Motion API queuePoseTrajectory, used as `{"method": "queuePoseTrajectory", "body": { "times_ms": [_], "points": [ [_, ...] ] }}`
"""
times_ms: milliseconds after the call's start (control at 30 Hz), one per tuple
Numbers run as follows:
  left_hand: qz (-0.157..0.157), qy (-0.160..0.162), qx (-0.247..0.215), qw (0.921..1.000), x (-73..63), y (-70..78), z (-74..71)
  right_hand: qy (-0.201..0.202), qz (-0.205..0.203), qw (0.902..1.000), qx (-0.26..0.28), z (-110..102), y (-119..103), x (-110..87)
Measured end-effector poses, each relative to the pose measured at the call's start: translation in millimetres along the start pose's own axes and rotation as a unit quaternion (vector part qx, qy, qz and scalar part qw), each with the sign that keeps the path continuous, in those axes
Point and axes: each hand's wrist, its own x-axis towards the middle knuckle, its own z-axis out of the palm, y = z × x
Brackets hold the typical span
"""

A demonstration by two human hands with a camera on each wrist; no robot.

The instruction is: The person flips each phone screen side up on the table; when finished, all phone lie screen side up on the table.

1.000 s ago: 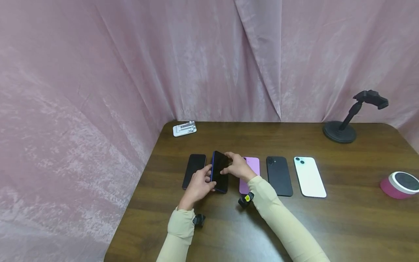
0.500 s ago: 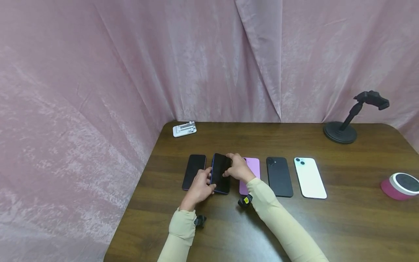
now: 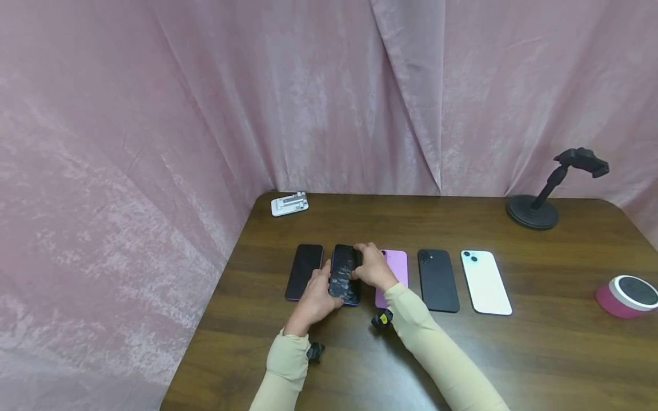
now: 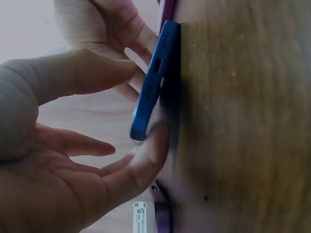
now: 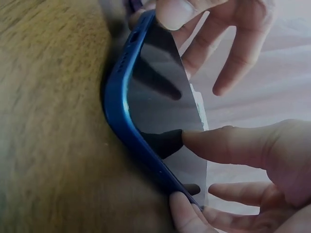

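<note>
Fingers (image 4: 141, 162) — astride tilted phone (image 3: 341, 277)

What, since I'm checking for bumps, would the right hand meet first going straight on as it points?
The blue-edged phone, most likely: the right hand is at its edge, though depth beyond is unclear.

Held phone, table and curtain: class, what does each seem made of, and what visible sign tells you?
Phone: likely glass front, glossy with clear reflections; smooth blue edge with slight sheen, perhaps metal or plastic.
Table: brown, streaky grain, satiny; wood or laminate.
Curtain: soft folds, patchy shimmer; probably velvet-like fabric.
</note>
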Motion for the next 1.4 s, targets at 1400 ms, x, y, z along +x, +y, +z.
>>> {"method": "queuePoseTrajectory", "body": {
  "times_ms": [1400],
  "points": [
    [-0.046, -0.085, -0.06, 0.9935, -7.4, 2.5, -4.9, 0.02, 0.011, 0.9989, -0.041, 6.8, -3.6, -4.6]
  ]
}}
